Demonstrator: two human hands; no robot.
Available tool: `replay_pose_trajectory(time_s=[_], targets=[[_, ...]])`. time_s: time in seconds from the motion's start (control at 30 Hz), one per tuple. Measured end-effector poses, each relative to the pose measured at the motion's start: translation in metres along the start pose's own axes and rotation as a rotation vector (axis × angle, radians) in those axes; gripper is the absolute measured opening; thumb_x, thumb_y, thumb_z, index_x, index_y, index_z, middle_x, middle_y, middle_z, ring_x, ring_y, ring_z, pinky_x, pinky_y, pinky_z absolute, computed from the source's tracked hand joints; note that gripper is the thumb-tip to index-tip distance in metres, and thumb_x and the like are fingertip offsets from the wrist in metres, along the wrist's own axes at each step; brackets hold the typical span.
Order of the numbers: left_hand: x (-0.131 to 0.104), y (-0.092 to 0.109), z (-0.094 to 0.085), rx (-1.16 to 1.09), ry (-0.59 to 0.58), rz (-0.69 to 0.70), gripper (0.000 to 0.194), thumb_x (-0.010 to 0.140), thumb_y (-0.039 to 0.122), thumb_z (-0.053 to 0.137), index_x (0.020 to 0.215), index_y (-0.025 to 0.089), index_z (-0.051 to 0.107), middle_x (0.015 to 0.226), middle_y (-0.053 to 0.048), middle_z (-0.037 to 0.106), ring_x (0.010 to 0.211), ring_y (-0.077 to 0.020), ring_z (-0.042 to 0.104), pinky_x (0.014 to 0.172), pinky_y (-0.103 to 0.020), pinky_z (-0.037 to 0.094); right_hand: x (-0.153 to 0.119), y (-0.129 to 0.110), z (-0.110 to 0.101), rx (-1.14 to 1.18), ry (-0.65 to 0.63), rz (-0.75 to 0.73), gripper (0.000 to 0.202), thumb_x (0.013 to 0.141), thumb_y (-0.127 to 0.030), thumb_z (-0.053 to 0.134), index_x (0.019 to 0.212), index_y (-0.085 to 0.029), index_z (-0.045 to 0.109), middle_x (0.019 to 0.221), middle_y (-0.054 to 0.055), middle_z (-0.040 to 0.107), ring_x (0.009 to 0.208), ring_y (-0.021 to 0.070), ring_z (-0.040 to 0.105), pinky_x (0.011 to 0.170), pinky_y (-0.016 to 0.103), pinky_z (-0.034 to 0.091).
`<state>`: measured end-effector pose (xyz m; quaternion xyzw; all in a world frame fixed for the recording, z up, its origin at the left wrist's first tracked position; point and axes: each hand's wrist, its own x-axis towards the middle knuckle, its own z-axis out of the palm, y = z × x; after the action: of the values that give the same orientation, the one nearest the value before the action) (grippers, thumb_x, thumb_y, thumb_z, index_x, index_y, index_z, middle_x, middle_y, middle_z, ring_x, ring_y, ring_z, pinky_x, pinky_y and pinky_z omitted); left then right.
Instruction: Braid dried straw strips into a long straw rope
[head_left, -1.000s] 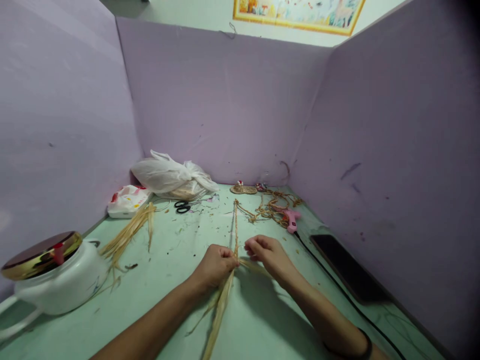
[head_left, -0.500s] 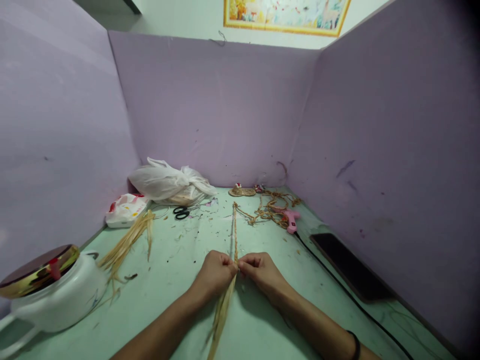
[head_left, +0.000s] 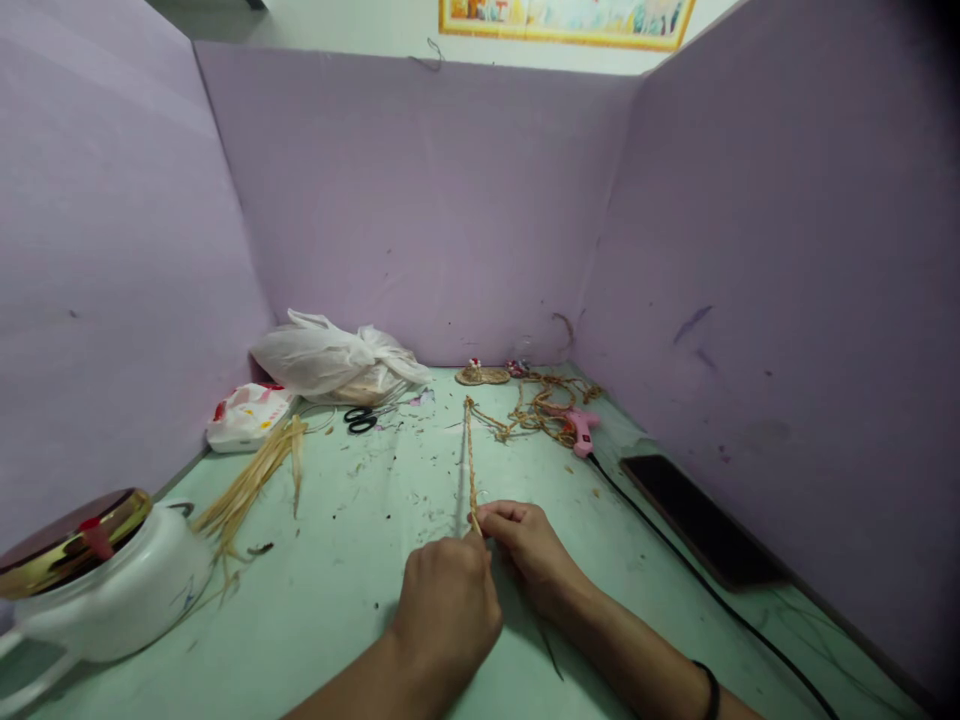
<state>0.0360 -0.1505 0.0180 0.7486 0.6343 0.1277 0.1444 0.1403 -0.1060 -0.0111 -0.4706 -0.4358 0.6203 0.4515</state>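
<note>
The braid (head_left: 471, 460) lies in the middle of the desk (head_left: 360, 560), its long axis running straight away from the person, near end at the hands; from its far end a cord bends right into a loose tangle (head_left: 551, 405). The right hand (head_left: 536, 555) pinches the near end between thumb and fingers, with almost no gap. The left hand (head_left: 450, 600) is closed, back up, over the strands at that end; its grip is mostly hidden. Beyond the braid sits a woven piece (head_left: 484, 376). Scissors (head_left: 361, 420) and loose straw (head_left: 259, 475) lie left of it; the glue gun (head_left: 583, 430) and phone (head_left: 701, 520) lie right. Behind the scissors, the white bag (head_left: 337, 360) is knotted, something pale showing through low down. Beside it is a packet (head_left: 250, 418), contents hidden. The white pot (head_left: 112, 590), at near left, has its gold-rimmed lid (head_left: 75, 540) on, hiding its inside.
</note>
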Motion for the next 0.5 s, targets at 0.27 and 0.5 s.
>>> replay_pose_trajectory(time_s=[0.27,0.5], targets=[[0.026,-0.018,-0.018,-0.525,0.018,-0.019,0.031,0.070,0.036,0.051,0.051,0.013,0.057,0.047,-0.002,0.051,0.043,-0.0086,0.041,0.046,-0.022,0.028,0.001,-0.005,-0.004,0.052,-0.074,0.068,0.012,0.053,-0.022,0.057,0.049,-0.015,0.048,0.042,-0.004,0.045,0.040,0.0058,0.034,0.043,0.020,0.025],[0.042,-0.029,-0.011,-1.152,-0.447,-0.337,0.027,0.058,0.037,0.057,0.064,0.010,0.058,0.044,0.002,0.046,0.032,-0.0055,0.036,0.033,-0.018,0.025,0.007,0.001,-0.008,0.005,-0.177,0.021,0.023,0.060,-0.032,0.060,0.052,-0.015,0.047,0.045,-0.001,0.051,0.043,0.0073,0.041,0.047,0.021,0.029]])
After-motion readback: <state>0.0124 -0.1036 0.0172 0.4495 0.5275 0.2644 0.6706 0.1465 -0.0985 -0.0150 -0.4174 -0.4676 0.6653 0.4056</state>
